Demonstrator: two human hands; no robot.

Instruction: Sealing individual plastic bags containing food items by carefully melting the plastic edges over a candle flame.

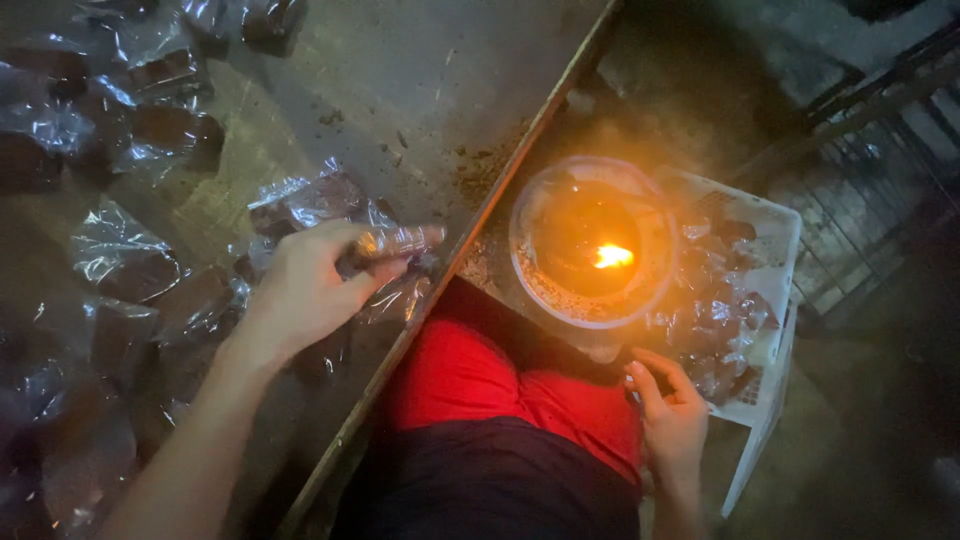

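The right hand (672, 415) rests near the lap, fingers loosely curled, holding nothing, beside the white basket (775, 262) of wrapped pieces. The left hand (310, 285) grips a plastic-wrapped brown piece (395, 243) on the table (420, 90); keep that wrap taut and well clear of the flame (613, 257) in the bowl (592, 240)

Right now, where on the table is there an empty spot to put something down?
The bare patch of table lies between the wrapped brown pieces at the top left and the table's wooden edge. Around the left hand it is crowded with plastic-wrapped pieces.
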